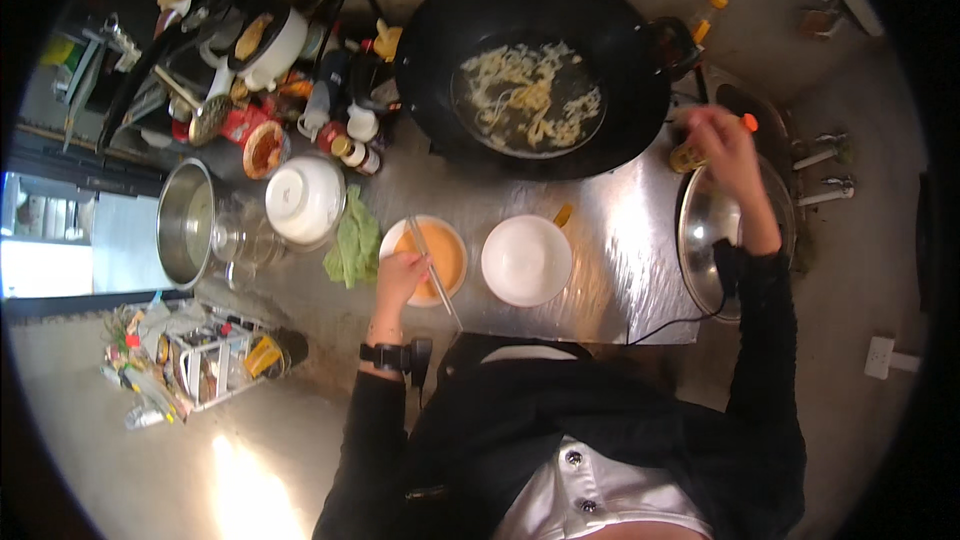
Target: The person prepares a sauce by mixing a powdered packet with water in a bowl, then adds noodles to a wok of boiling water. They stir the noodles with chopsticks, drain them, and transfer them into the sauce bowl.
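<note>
My left hand (403,276) is at a white bowl of orange-yellow liquid (448,255), its fingers closed on a pair of chopsticks (431,259) that lie slantwise over the bowl. My right hand (718,136) is raised to the right of a large black wok (427,90), above a bottle with yellowish contents (686,157); it is blurred, and whether it holds anything cannot be told. Pale, shredded-looking food (529,90) lies in clear liquid in the wok. Right of the liquid-filled bowl stands an empty white bowl (526,261). A green cloth or leaf (354,240) lies to its left.
A metal lid (701,240) rests at the right, by my right forearm. An upturned white bowl (305,199), sauce bottles (364,157) and a steel basin (186,225) stand at the left. Beyond the counter's left end is a white rack (217,367). A black cable (667,326) crosses the counter's front edge.
</note>
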Tool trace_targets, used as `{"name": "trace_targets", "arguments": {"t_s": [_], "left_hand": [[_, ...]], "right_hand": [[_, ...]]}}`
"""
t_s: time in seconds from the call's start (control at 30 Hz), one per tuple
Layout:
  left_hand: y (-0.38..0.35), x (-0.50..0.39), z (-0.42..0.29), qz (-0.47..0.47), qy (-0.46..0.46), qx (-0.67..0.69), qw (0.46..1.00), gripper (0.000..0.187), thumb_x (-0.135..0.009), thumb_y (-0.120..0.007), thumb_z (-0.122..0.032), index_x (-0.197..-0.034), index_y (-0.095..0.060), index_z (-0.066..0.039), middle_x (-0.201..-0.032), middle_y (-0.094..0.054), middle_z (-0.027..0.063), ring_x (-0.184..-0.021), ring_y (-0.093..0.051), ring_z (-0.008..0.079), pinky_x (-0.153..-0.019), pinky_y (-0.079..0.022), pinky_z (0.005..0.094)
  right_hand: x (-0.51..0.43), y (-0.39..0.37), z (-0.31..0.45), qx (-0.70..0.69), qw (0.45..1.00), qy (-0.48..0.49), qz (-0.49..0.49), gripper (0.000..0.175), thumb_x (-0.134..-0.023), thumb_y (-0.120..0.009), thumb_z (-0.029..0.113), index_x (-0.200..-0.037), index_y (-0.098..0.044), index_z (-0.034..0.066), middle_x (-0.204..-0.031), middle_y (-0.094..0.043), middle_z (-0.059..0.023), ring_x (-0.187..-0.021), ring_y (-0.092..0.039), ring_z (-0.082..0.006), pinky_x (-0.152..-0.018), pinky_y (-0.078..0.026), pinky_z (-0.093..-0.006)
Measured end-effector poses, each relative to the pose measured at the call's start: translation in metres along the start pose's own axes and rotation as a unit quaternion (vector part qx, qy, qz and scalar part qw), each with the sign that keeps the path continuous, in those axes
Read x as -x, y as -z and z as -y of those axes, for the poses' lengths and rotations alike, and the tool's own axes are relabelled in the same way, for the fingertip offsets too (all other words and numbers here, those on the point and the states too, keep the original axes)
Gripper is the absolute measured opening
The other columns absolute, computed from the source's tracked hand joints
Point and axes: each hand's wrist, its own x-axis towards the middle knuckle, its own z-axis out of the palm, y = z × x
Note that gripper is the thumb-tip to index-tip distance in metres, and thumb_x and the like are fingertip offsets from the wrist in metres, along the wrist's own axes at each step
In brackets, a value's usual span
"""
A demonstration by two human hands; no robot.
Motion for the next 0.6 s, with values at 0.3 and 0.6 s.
{"name": "trace_targets", "arguments": {"t_s": [0.3,0.6], "left_hand": [[0.007,0.015,-0.008,0.040,0.109,0.040,0.992,0.021,-0.081,-0.068,-0.016,-0.090,-0.066,0.003,-0.077,-0.065,0.0044,-0.063,-0.058,0.0067,-0.057,-0.048,0.0176],[0.021,0.025,-0.050,-0.163,-0.046,-0.066,0.983,0.021,-0.083,-0.064,-0.021,-0.090,-0.063,-0.002,-0.080,-0.064,0.0061,-0.068,-0.060,0.0153,-0.062,-0.047,0.0270]], "right_hand": [[-0.063,-0.005,-0.017,-0.020,0.998,0.037,-0.042,0.023,-0.091,-0.053,0.025,-0.105,-0.060,0.0078,-0.091,-0.060,0.0006,-0.082,-0.055,-0.0090,-0.070,-0.045,-0.0208],[-0.102,-0.006,-0.020,0.254,0.921,0.213,-0.205,0.030,-0.082,-0.059,0.015,-0.111,-0.057,0.0062,-0.110,-0.055,-0.0155,-0.101,-0.054,-0.0303,-0.083,-0.045,-0.0361]]}}
